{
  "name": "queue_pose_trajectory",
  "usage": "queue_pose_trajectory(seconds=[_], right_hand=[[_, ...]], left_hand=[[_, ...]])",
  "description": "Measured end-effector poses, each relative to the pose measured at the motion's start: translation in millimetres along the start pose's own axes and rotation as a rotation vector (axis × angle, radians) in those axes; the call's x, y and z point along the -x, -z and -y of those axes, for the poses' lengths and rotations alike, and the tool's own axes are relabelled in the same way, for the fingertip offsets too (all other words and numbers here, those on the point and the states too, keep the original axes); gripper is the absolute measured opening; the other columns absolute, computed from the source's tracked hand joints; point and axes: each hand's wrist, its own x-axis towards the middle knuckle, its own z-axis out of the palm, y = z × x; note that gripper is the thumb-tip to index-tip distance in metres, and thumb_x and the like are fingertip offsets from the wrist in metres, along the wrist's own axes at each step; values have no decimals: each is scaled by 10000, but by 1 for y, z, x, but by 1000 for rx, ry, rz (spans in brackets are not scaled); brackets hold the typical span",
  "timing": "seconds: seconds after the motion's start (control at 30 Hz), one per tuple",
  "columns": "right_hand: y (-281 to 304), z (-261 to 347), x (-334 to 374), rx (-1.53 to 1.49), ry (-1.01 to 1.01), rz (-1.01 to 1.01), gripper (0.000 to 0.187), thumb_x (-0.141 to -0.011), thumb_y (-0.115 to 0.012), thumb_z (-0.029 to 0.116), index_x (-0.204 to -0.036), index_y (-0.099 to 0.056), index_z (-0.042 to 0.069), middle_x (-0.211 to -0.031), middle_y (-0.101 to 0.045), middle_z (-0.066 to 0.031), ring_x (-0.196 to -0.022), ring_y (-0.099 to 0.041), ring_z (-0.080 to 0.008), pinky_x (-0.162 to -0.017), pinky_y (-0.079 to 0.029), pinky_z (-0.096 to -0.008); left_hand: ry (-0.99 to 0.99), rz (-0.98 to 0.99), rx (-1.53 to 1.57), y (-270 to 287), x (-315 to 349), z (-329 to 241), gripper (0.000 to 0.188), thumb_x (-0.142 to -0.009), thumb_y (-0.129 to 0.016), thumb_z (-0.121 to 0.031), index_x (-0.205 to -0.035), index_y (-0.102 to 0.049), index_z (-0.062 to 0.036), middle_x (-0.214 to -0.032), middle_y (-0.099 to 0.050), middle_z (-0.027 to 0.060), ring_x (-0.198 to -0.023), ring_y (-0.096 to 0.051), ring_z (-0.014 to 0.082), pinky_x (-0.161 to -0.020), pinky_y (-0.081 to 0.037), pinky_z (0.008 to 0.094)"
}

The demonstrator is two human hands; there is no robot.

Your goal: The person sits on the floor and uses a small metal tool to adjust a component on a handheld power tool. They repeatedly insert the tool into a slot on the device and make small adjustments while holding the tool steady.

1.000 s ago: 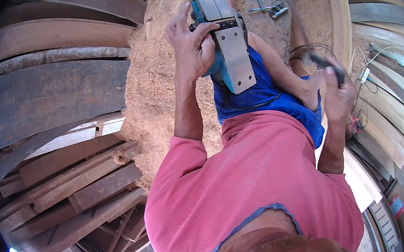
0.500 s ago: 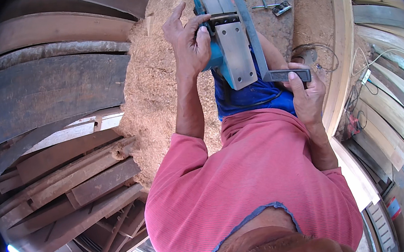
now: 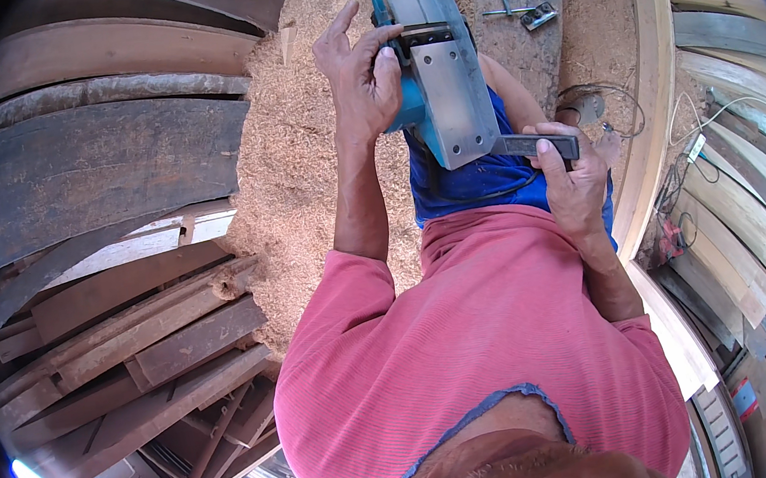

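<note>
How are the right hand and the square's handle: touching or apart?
Touching: the head view shows the right hand gripping the square's handle, thumb laid across it.

Passage open left of the left hand (image 3: 363, 87), above the tan, shavings-strewn floor (image 3: 287, 184), up to stacked dark-brown timber planks (image 3: 101, 172); between that hand and the right hand (image 3: 578, 186), teal, silver-soled power planer (image 3: 453, 89) and dark-handled metal try square (image 3: 514, 146) obstruct

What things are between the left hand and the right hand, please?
In the head view, the teal planer, sole up, and the metal square, its blade along the planer's right side, are between the left hand and the right hand.
</note>
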Motion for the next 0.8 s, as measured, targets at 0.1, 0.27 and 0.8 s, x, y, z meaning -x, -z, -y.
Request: queue_pose_trajectory(seconds=[0.1,0.27,0.8], right_hand=[[1,-1,0,7,2,4,245,-1132,-655,112,-1326,-693,-33,-1185,-821,-115,-909,-703,-92,-864,-594,-263],[1,-2,0,5,8,11,249,-1132,-653,112,-1331,-689,-34,-1186,-820,-113,-915,-700,-91,-860,-589,-260],[-1,0,-3,-42,-13,-26,236,-1111,-666,85,-1295,-708,-57,-1161,-824,-141,-961,-750,-120,-863,-619,-277]], left_hand=[[-16,4,6,1,0,2,382,-985,-597,-309,-1196,-861,-129,-1583,-575,291,-1497,-457,405,-1256,-278,553],[-39,20,51,1,-4,3,355,-981,-630,-328,-1151,-861,-121,-1596,-567,289,-1508,-449,409,-1266,-276,556],[42,30,-172,3,-6,-14,662,-1133,-353,-599,-1154,-887,-210,-1607,-544,281,-1517,-431,432,-1260,-169,649]])
